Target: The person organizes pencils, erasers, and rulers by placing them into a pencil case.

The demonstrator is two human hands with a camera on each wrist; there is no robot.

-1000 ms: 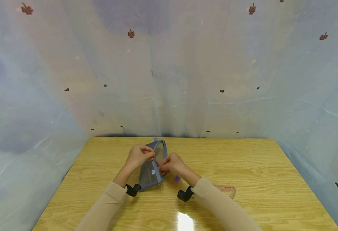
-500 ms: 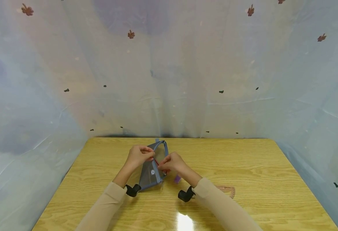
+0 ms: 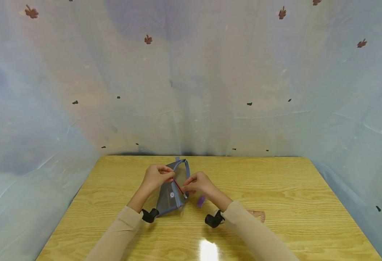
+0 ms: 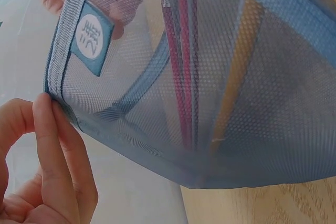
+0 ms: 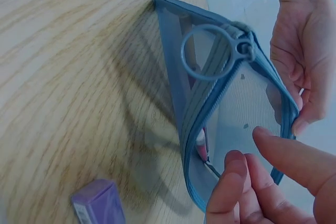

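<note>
A blue-edged mesh pencil case point(image 3: 168, 198) stands tilted on the table, its zipped mouth spread wide. My left hand point(image 3: 156, 176) pinches the rim between thumb and fingers, as the left wrist view point(image 4: 50, 161) also shows. At the other side of the mouth is my right hand point(image 3: 200, 184), thumb and fingertips parted with nothing seen between them. Through the mesh, red pencils point(image 4: 184, 77) and a yellow-brown pencil point(image 4: 239, 66) show inside. One red pencil point(image 3: 179, 187) leans near the mouth, beside my right fingertips.
A purple block like an eraser point(image 5: 100, 203) lies on the table right of the case. Partly under my right forearm is a see-through orange protractor point(image 3: 259, 216). A ring-shaped zip pull point(image 5: 184, 53) hangs from the case. Behind the wooden table point(image 3: 275, 188) hangs a patterned sheet.
My right hand has drawn slightly right, away from the red pencil, and its fingers have parted. More of that pencil shows at the mouth. My left hand keeps its pinch on the rim.
</note>
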